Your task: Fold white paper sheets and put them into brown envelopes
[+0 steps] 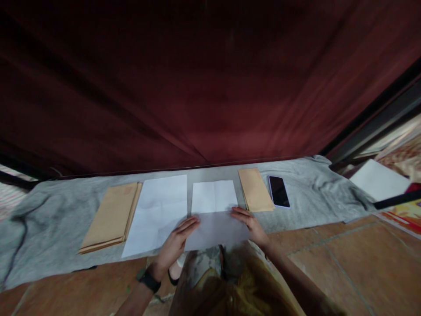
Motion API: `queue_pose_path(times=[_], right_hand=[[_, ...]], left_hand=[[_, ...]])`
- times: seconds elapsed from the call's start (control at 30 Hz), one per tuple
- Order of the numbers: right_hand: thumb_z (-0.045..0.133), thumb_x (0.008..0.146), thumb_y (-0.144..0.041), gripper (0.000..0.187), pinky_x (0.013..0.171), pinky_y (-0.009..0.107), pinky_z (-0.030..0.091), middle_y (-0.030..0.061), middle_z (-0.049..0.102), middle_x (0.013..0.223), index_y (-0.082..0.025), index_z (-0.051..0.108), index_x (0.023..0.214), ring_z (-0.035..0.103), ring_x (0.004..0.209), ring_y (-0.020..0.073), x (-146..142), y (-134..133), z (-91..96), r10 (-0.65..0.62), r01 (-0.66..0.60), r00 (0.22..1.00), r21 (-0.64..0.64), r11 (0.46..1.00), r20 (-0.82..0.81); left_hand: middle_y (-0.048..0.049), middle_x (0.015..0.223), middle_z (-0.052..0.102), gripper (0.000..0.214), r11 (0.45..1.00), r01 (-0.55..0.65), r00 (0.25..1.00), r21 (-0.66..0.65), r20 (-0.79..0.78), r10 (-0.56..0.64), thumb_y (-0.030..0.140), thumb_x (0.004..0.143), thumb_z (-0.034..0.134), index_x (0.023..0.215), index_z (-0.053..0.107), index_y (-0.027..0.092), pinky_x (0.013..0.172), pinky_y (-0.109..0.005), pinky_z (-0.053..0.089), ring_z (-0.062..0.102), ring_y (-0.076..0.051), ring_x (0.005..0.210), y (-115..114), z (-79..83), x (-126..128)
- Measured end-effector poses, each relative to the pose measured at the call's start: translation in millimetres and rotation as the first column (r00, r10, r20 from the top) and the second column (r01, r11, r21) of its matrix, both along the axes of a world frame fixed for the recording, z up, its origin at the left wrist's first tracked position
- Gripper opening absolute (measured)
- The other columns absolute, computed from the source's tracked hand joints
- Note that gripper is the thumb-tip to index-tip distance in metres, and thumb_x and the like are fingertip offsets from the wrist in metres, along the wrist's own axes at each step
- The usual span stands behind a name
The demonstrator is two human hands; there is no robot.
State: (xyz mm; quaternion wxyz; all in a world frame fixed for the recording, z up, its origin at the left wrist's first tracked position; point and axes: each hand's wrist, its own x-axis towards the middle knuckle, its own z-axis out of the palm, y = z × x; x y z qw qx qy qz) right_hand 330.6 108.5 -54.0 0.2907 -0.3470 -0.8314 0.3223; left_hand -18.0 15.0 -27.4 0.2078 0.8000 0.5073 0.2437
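Between my two hands is a white sheet of paper (217,230), its near part in shadow and lifted at the front edge of the cloth. My left hand (179,237), with a dark watch on the wrist, grips the sheet's left side. The right side is held by my right hand (251,226), fingers on top. Just behind lies a brighter white paper panel (213,195) with a faint crease; I cannot tell whether it belongs to the same sheet. Left of my left hand rests larger white paper (159,210). A brown envelope (255,189) lies beyond my right hand.
Several brown envelopes (110,215) are stacked at the left on the grey cloth (312,193). A phone (279,192) with a dark screen lies right of the single envelope. Dark red fabric (210,96) hangs behind, and tiled floor (329,259) shows in front.
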Motion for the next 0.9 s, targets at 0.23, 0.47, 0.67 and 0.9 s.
queue_pose_path(times=[0.23,0.47,0.67,0.9], right_hand=[[0.053,0.086,-0.009,0.050,0.114,0.047,0.044,0.0095,0.065,0.138,-0.026,0.067,0.132,0.058,0.131,0.0240,-2,-7,-4.1,-0.092,0.089,0.995,-0.058,0.994,-0.042],[0.047,0.096,-0.033,0.028,0.093,0.040,0.054,0.0103,0.075,0.104,-0.019,0.070,0.106,0.070,0.101,0.0253,-29,-2,-3.4,-0.457,0.450,0.890,-0.162,0.878,-0.009],[0.040,0.102,-0.048,0.038,0.080,0.036,0.054,0.0106,0.071,0.093,-0.019,0.064,0.098,0.068,0.088,0.0251,-49,2,-2.1,-0.581,0.579,0.814,-0.069,0.812,-0.007],[0.032,0.105,-0.044,0.041,0.080,0.036,0.050,0.0122,0.072,0.090,-0.018,0.063,0.095,0.068,0.087,0.0259,-63,13,2.6,-0.658,0.652,0.741,0.090,0.753,0.138]], left_hand=[[-0.0041,0.143,0.062,0.068,0.998,-0.042,0.991,0.039,-0.127,0.047,-0.001,0.082,0.044,0.140,0.060,0.031,0.117,-0.048,0.043,0.055,-0.021,0.134,-9,-0.5,2],[-0.0073,0.109,0.077,0.026,0.959,-0.271,0.959,-0.079,0.067,0.276,0.030,0.091,0.056,0.105,0.077,0.022,0.096,-0.038,0.053,0.069,-0.023,0.103,20,11.7,1],[-0.0026,0.071,0.069,0.044,0.829,-0.478,0.831,-0.290,0.158,0.534,0.054,0.091,0.047,0.075,0.069,0.019,0.069,-0.029,0.049,0.062,-0.019,0.070,48,11.4,18],[0.0020,0.060,0.057,0.036,0.748,-0.601,0.757,-0.280,0.101,0.646,0.047,0.088,0.048,0.066,0.058,0.021,0.060,-0.026,0.039,0.051,-0.015,0.060,72,8.4,23]])
